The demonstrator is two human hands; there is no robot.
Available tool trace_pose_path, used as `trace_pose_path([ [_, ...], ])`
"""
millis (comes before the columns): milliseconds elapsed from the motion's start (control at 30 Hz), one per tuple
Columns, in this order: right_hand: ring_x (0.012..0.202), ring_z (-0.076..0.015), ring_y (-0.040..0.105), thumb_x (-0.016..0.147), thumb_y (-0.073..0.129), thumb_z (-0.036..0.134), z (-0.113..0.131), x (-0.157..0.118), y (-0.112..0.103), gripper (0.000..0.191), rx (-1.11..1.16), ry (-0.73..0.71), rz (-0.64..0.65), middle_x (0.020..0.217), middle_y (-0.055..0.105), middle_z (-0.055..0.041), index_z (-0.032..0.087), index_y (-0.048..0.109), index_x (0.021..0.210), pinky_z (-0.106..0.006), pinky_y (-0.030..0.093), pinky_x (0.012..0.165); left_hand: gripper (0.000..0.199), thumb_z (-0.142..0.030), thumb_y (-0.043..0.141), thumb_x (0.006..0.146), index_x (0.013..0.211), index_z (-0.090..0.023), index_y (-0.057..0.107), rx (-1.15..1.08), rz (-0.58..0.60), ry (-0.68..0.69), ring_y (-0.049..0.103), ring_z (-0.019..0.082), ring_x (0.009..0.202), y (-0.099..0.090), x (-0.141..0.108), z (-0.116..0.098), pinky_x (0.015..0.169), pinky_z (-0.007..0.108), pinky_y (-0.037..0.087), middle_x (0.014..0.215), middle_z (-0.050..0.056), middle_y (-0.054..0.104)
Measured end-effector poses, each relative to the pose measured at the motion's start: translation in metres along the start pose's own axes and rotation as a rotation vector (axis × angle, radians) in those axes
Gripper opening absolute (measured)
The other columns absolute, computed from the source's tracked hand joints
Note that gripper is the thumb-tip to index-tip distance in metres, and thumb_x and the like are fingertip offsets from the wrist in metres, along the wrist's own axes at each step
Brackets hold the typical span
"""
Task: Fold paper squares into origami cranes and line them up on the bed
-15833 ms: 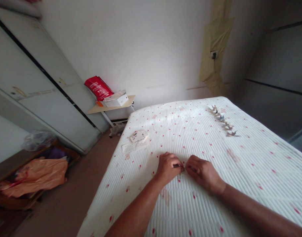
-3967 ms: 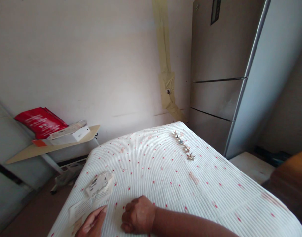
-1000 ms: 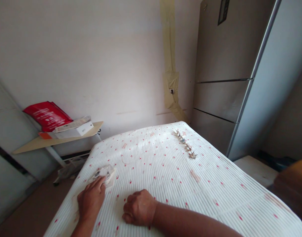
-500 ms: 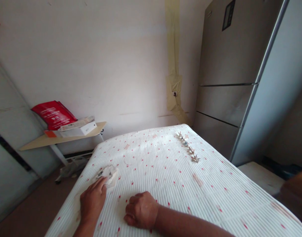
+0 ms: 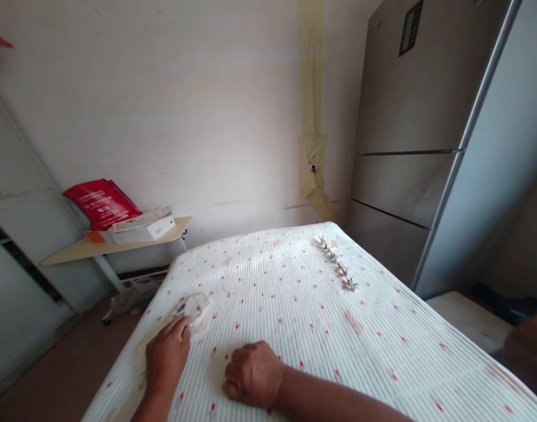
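My left hand (image 5: pixel 168 351) rests at the left side of the covered table (image 5: pixel 268 305), its fingertips on the near edge of a small pile of pale printed paper (image 5: pixel 197 313). The fingers lie stretched forward, not wrapped round anything. To its right my right hand (image 5: pixel 253 374) rests on the cover with curled fingers, a closed fist; whether something is inside it is hidden. Farther back on the right, several small folded pieces (image 5: pixel 339 266) form a slanting row.
A side table (image 5: pixel 75 251) at the left holds a red bag (image 5: pixel 104 202) and a white box (image 5: pixel 152 230). A tall grey refrigerator (image 5: pixel 396 176) stands at the right. Beyond the right table edge is a low pale surface (image 5: pixel 462 316), with a blurred brown shape beside it.
The view has shifted slightly, so the room appears a little farther right. Both hands keep their places and poses on the cover.
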State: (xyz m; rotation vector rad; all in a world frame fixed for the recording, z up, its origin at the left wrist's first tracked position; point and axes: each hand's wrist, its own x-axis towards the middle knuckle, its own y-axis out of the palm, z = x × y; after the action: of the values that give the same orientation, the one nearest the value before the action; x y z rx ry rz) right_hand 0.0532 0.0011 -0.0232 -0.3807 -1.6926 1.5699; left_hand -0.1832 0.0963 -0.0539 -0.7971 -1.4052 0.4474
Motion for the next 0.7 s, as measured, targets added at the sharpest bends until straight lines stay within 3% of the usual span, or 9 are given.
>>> trace_pose_path([
  [533,0.056,-0.0107,0.05,0.08,0.05,0.039,-0.002,-0.001,0.002,0.024,0.036,-0.013,0.011,0.071,0.062,0.0003,0.019,0.06,0.072,-0.022,0.035,0.053,0.035,-0.029,0.036,0.08,0.081,-0.014,0.068,-0.041,-0.091,0.013,0.066,0.022,0.079,-0.005,0.001,-0.001,0.076,0.033,0.05,0.088,0.011,0.071],
  [700,0.059,-0.0119,0.054,0.081,0.05,0.037,-0.002,-0.002,0.002,0.024,0.05,-0.03,0.003,0.072,0.062,-0.0007,0.017,0.06,0.071,-0.022,0.037,0.055,0.032,-0.027,0.036,0.083,0.079,-0.016,0.066,-0.068,-0.075,-0.032,0.065,0.019,0.082,-0.015,0.003,-0.009,0.079,0.029,0.047,0.089,0.009,0.071],
])
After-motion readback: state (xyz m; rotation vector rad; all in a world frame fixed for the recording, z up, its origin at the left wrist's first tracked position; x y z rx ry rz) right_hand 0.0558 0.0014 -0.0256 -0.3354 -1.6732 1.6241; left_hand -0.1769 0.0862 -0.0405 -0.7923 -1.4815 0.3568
